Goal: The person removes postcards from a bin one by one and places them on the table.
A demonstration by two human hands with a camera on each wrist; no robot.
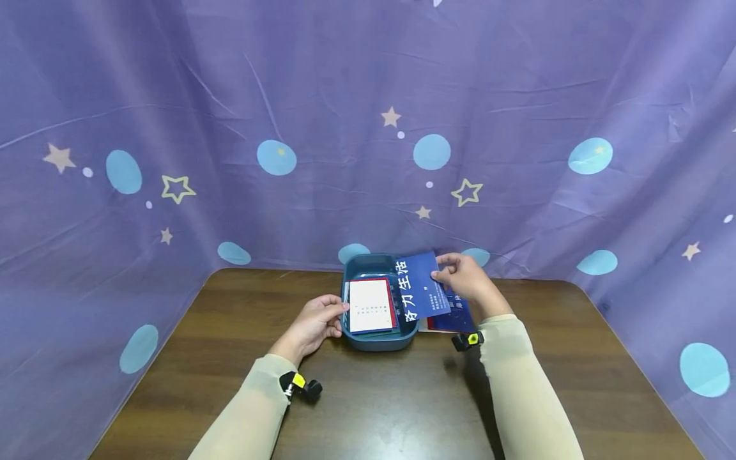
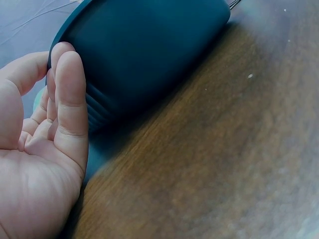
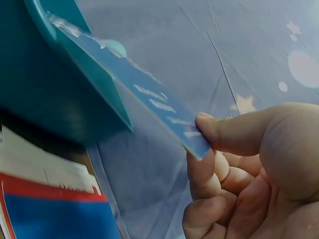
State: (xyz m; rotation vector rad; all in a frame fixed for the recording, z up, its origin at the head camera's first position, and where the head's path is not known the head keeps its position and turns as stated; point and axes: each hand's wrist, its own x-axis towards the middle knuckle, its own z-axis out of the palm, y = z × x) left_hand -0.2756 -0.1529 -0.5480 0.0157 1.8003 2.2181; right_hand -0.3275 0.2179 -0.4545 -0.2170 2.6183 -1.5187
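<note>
A dark teal plastic basin (image 1: 379,344) stands on the table. My left hand (image 1: 315,322) holds its left side, thumb at the rim and fingers against the outer wall (image 2: 144,55). Between thumb and fingers my right hand (image 1: 467,280) pinches the edge of a blue card (image 1: 424,284) with large white characters; in the right wrist view the card (image 3: 134,89) slants across the basin's rim. Inside the basin lies a white card (image 1: 370,305) with a red and blue border, on top of other cards partly hidden.
To the right of the basin, dark blue and red cards (image 1: 457,316) lie on the wooden table (image 1: 368,409), partly covered by the lifted card and right hand. A purple curtain (image 1: 345,83) with stars and dots hangs directly behind the table's far edge.
</note>
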